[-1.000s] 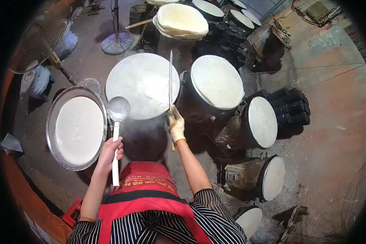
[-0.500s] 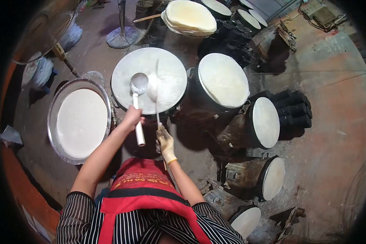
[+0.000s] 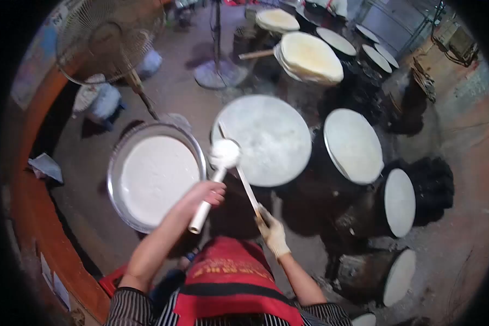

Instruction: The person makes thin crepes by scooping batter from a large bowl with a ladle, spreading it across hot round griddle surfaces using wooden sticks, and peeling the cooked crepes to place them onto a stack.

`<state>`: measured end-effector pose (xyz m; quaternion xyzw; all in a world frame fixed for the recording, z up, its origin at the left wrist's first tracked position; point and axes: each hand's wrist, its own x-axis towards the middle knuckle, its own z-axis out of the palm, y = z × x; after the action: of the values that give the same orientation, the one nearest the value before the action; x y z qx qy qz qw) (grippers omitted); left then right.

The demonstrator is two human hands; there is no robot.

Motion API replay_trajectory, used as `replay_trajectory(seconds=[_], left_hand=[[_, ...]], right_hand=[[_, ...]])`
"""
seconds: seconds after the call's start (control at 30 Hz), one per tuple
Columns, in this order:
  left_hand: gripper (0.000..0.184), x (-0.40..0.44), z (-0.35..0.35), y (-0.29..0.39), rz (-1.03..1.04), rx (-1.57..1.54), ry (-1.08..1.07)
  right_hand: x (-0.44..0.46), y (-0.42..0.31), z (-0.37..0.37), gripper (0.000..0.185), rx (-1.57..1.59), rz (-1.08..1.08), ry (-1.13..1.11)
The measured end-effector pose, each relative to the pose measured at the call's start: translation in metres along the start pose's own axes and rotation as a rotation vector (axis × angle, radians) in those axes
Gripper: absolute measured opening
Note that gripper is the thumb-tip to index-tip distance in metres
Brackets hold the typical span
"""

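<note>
A pale, crumpled thing [image 3: 46, 165] lies far to the left of the big round plate [image 3: 271, 138]. A fan [image 3: 108, 41] is to the left of the big round plate too, but farther back. Just left of the big round plate sits a round metal tub [image 3: 114, 180]. There is lots of smooth white stuff [image 3: 157, 174] in the tub.

The left hand [image 3: 202, 195] is bare. It is at the front left of the big round plate, and its fingers are wrapped around the white handle of a ladle [image 3: 219, 174]. The ladle's cup is over the left front edge of the big round plate. The cup looks white and blurry, so I cannot tell how full it is or if it touches the plate.

A red apron [image 3: 231, 274] is in front of the big round plate. A long flat stick [image 3: 248, 189] slants from there up along the left side of the big round plate, and the cup hides part of it. The right hand [image 3: 273, 232] wears a pale glove. It is in front of the big round plate, gripping the near end of the stick.

A pile of flat yellowish rounds [image 3: 312, 57] is behind the big round plate, a bit to the right. A smaller pale plate [image 3: 353, 146] is just right of the big round plate. Farther right are some black lumpy things [image 3: 437, 187].
</note>
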<state>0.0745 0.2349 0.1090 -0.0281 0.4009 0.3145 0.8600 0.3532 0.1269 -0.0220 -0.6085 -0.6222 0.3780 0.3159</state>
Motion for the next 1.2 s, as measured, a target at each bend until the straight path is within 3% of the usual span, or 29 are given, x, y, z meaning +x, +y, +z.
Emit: replay_trajectory(seconds=[0.03, 0.1, 0.13, 0.17, 0.23, 0.37, 0.5, 0.63, 0.73, 0.77, 0.83, 0.9, 0.97, 1.03, 1.07, 1.1, 1.13, 1.17, 1.2], left_hand=[[0.014, -0.002, -0.009, -0.007, 0.016, 0.028, 0.024], [0.012, -0.020, -0.033, -0.006, 0.161, 0.102, -0.029], [0.011, -0.032, -0.042, -0.003, 0.212, 0.119, 0.012], [0.010, -0.045, -0.053, -0.003, 0.258, 0.132, 0.060], [0.009, -0.061, -0.078, -0.002, 0.342, 0.125, 0.210], [0.006, -0.051, -0.164, -0.008, 0.399, 0.003, 0.357], [0.010, -0.001, -0.284, -0.018, 0.494, -0.072, 0.489], [0.014, 0.044, -0.320, -0.023, 0.434, -0.176, 0.697], [0.019, 0.076, -0.363, -0.034, 0.266, -0.251, 0.681], [0.021, 0.086, -0.374, -0.041, 0.284, -0.137, 0.678], [0.023, 0.079, -0.364, -0.047, 0.228, -0.058, 0.627], [0.028, 0.062, -0.339, -0.048, 0.110, 0.152, 0.609], [0.032, 0.052, -0.324, -0.054, 0.063, 0.142, 0.575], [0.042, 0.038, -0.317, -0.058, -0.039, 0.391, 0.530], [0.047, 0.032, -0.322, -0.060, -0.116, 0.412, 0.486], [0.052, 0.023, -0.324, -0.059, -0.193, 0.431, 0.443], [0.057, 0.005, -0.317, -0.056, -0.225, 0.562, 0.460], [0.057, -0.006, -0.321, -0.057, -0.235, 0.669, 0.484], [0.055, -0.016, -0.334, -0.057, -0.246, 0.853, 0.447]], right_hand=[[0.004, -0.004, -0.008, 0.031, 0.015, -0.124, 0.084], [0.013, 0.016, -0.027, 0.038, 0.387, 0.174, 0.243], [0.023, 0.025, -0.025, 0.042, 0.592, 0.217, 0.404], [0.021, 0.032, -0.025, 0.042, 0.319, 0.164, 0.437], [0.000, 0.018, -0.008, 0.046, 0.170, 0.102, 0.301], [-0.005, -0.039, 0.037, 0.056, -0.294, 0.033, -0.195], [0.038, -0.063, 0.130, 0.067, -0.419, -0.152, -0.224], [0.072, -0.077, 0.204, 0.045, -0.463, -0.307, -0.351], [0.079, -0.053, 0.251, 0.037, -0.626, -0.362, -0.435], [0.076, -0.048, 0.257, 0.037, -0.624, -0.366, -0.453], [0.068, -0.045, 0.254, 0.043, -0.658, -0.333, -0.525], [0.057, -0.036, 0.242, 0.078, -0.611, -0.434, -0.457], [0.051, -0.033, 0.219, 0.092, -0.651, -0.376, -0.461], [0.047, -0.036, 0.175, 0.087, -0.588, -0.288, -0.410], [0.045, -0.033, 0.148, 0.072, -0.504, -0.171, -0.405], [0.041, -0.015, 0.124, 0.064, -0.502, -0.337, -0.256], [0.033, -0.012, 0.092, 0.057, -0.496, -0.096, -0.322], [0.022, 0.027, 0.065, 0.055, -0.365, -0.073, -0.275], [0.001, 0.057, 0.029, 0.052, -0.115, 0.236, -0.325]])
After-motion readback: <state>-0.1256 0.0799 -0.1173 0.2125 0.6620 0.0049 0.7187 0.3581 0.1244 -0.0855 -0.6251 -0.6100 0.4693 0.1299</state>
